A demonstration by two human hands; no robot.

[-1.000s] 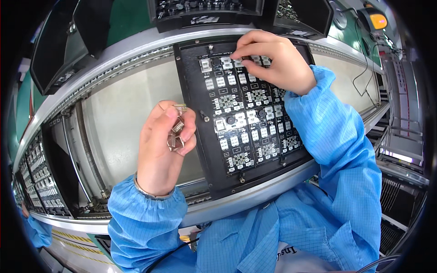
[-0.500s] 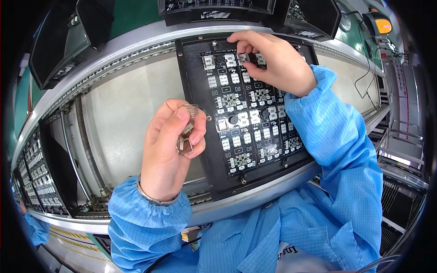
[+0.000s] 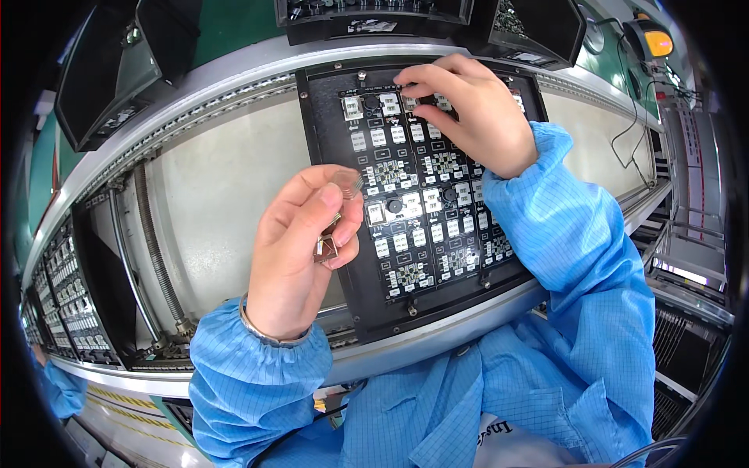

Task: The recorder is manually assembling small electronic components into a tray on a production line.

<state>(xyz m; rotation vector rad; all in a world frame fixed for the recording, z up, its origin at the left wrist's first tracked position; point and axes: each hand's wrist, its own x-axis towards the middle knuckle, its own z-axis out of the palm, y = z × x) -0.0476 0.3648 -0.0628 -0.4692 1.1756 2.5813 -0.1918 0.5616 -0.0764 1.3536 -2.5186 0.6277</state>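
L grip: left hand [image 3: 300, 249] curled shut, thumb + fingers clamped on a few small brown-and-metal square components [image 3: 326, 246]; one more silvery piece pinched higher up at the fingertips [image 3: 349, 184].
R grip: right hand [image 3: 476, 109] fingers drawn together at the tips, pressing down on a small part at the top rows of the black rectangular carrier board [image 3: 328, 148]; the part itself is hidden under the fingertips, can't tell its kind.
Board: holds a grid of white sockets and small dark round parts [image 3: 395, 206], lies tilted across the grey metal conveyor rails [image 3: 234, 86], far end up-right.
Components vs grip: the brown pieces sit inside the L grip, just beside the board's left edge, near its middle rows; well apart from the spot the R hand works, which is at the far top.
Doing it well (judgement): keep the L grip low and close to the board so each piece is a short hand-over; seat each part square to its socket, press straight down, no tilt; keep the sleeve off rows already filled.
Sleeves: blue gridded cleanroom coat [image 3: 577, 257], R forearm lies over the board's right edge.
Around: pale grey table bed [image 3: 218, 195] under the rails; second populated board [image 3: 74, 304] far left; black trays [image 3: 101, 70] beyond the rail; yellow-topped handheld device [image 3: 657, 40] top right.
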